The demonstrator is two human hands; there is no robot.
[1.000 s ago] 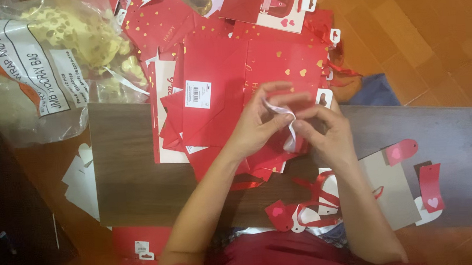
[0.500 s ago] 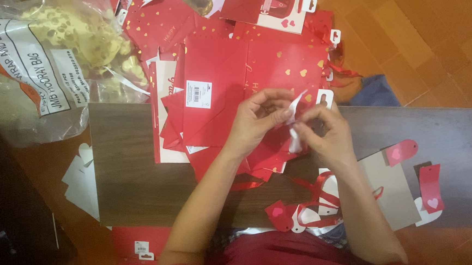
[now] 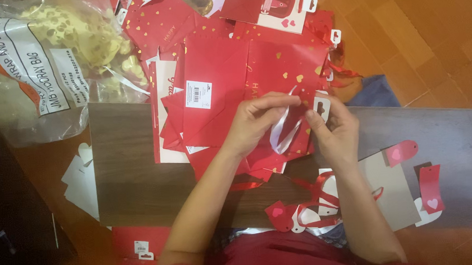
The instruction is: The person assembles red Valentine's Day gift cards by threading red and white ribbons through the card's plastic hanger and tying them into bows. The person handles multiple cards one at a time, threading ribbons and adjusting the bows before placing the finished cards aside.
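My left hand [image 3: 257, 120] pinches a white ribbon [image 3: 282, 132] that loops down between both hands. My right hand [image 3: 334, 126] holds the other side of the ribbon against a small white hang tab [image 3: 320, 106]. Both hands rest over a flat red paper gift bag with gold hearts [image 3: 276, 70], which lies on a pile of similar folded red bags [image 3: 212, 101]. The bags overlap the far edge of a dark wooden board [image 3: 135, 182].
A clear plastic sack of gold-heart items [image 3: 51, 56] lies at the far left. Red heart tags [image 3: 401, 152] and red ribbons [image 3: 311, 199] sit on the board near my right forearm, beside a grey card [image 3: 392, 194]. White cut-outs [image 3: 80, 180] lie left of the board.
Both hands have shifted slightly away from me over the red bag, and the white ribbon loop now hangs longer between them.
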